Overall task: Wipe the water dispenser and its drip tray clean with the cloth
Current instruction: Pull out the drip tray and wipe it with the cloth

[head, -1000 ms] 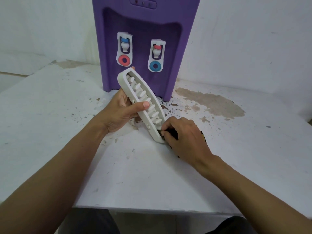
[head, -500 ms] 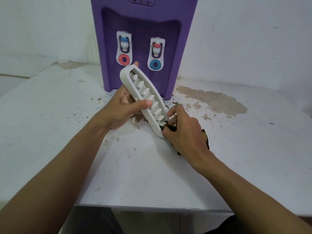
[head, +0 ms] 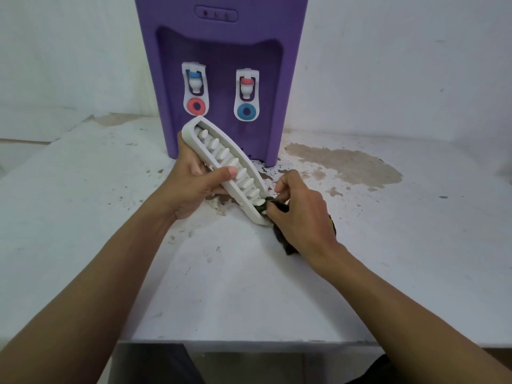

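A purple water dispenser [head: 221,51] with two white taps stands at the back of the table. In front of it my left hand [head: 194,184] grips the white slotted drip tray [head: 221,156], tilted with its far end raised and its near end down by the table. My right hand [head: 299,214] pinches a dark cloth [head: 285,242] and presses a bunched tip of it into the tray's near end. Most of the cloth is hidden under that hand.
The white table [head: 249,295] has flaked paint and a bare brown patch [head: 346,162] right of the dispenser. Its front edge runs across the bottom of the view. A white wall [head: 401,65] stands close behind the dispenser.
The tray's far end has lifted slightly toward the taps. My right hand has worked the cloth further into the tray's near end, thumb raised now.
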